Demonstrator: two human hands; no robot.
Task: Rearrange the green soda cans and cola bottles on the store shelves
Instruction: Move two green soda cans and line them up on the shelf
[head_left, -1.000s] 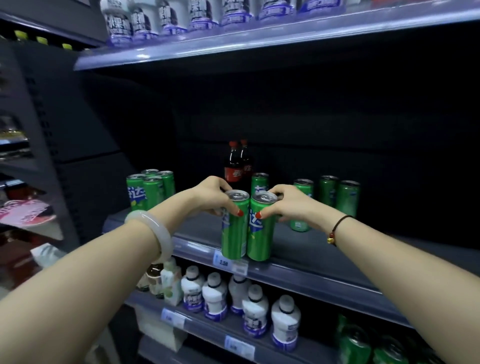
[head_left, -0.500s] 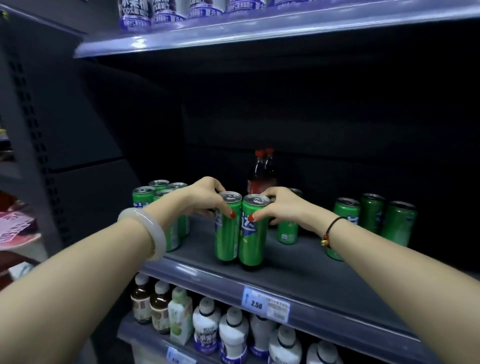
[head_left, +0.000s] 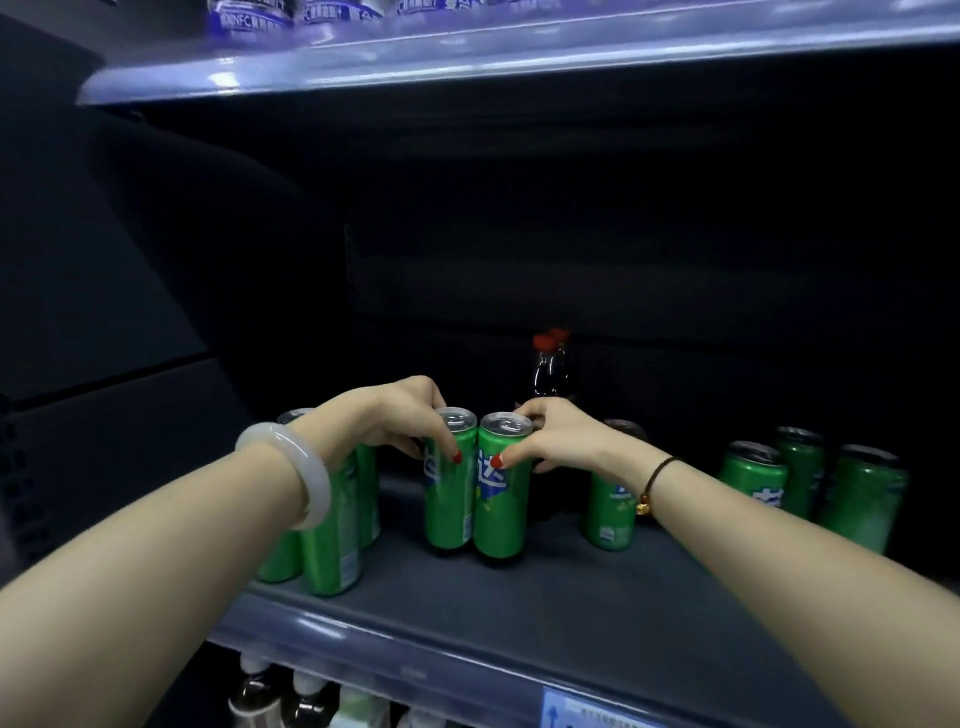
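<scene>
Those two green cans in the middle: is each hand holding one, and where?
Yes. The left hand grips the left can near its top; the right hand grips the right can likewise.

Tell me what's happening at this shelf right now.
A person is stocking a store shelf with both hands. The left hand grips one green can near its top, and the right hand grips the can beside it. Both cans stand upright, side by side, in the middle of the shelf. Cola bottles stand behind them. More green cans are grouped to the left and right.
</scene>
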